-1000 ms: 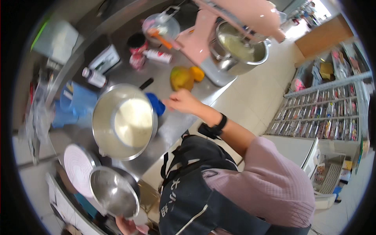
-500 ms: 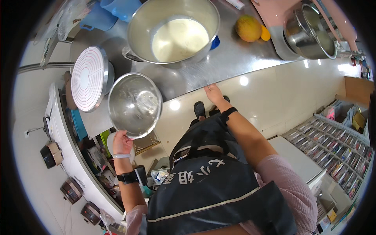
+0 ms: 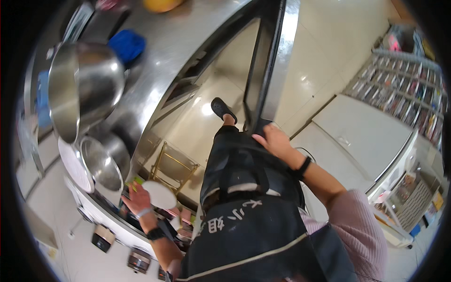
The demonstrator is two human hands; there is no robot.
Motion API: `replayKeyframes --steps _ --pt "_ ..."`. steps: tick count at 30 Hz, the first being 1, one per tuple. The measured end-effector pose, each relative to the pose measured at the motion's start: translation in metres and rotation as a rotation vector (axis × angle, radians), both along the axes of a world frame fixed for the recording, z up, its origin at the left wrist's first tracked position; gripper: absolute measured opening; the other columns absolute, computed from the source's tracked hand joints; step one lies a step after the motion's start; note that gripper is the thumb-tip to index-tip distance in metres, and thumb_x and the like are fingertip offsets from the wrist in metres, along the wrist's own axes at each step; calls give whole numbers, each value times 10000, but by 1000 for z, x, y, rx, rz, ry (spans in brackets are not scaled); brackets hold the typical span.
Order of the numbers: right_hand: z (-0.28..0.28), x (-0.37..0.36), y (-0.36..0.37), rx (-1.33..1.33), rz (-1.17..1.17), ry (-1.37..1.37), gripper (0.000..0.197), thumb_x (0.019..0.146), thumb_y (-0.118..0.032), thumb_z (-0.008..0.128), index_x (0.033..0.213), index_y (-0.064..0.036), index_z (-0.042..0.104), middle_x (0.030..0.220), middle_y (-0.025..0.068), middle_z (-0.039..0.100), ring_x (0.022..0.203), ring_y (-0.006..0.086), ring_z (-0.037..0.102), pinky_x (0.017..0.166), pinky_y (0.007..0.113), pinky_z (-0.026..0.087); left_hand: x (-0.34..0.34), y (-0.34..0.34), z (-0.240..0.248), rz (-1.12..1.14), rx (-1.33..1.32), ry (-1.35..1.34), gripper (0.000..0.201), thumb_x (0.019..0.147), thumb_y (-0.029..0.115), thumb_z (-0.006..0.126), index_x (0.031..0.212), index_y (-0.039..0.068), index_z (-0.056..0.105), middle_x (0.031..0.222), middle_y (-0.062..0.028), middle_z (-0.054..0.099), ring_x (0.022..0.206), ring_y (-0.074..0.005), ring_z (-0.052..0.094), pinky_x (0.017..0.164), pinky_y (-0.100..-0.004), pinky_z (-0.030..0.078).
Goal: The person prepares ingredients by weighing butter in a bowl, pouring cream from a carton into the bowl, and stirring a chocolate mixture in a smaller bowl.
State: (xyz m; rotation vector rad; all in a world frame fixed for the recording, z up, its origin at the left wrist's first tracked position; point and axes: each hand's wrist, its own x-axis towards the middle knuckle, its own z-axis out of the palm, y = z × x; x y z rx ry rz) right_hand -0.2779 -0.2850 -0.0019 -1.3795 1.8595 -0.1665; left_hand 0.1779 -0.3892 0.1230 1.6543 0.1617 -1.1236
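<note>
My right hand (image 3: 276,142) grips the near end of a steel door (image 3: 271,80) edged with a black seal, which stands swung out from under the counter. At the lower left, my left hand (image 3: 136,200) holds nothing, its fingers apart. It is just below a small steel mixing bowl (image 3: 101,164) at the counter's end, apart from the bowl as far as I can see. Beyond that bowl, a large steel mixing bowl (image 3: 94,89) stands on the steel counter (image 3: 150,61); its contents are hidden from this angle. A white turntable (image 3: 75,164) is beside the small bowl.
A blue object (image 3: 127,45) lies by the large bowl. Under the counter's left end stand a gold-framed chair (image 3: 174,167) and a round white top (image 3: 159,195). To my right is a white chest (image 3: 357,141), with a rack of small packages (image 3: 404,89) behind it.
The view has swung to the right. My left hand has let go of the small bowl, now on the counter. My right hand has moved from the counter's edge, and the door beneath now stands open.
</note>
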Motion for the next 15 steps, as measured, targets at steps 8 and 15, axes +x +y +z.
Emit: replayKeyframes --steps 8,15 --pt "-29 -146 113 -223 -593 593 474 648 -334 768 869 14 533 898 167 526 791 340 531 688 391 443 -175 -55 -131 -1187 348 16 342 871 322 502 1103 74 543 927 -66 618 773 -164 579 607 -246 414" --pt "-68 -273 207 -279 -494 881 650 700 -256 758 1192 53 468 1207 234 497 1115 337 499 932 362 399 -292 -184 -296 -1121 222 -302 283 865 234 531 1106 87 519 901 -54 618 720 -149 606 583 -255 442"
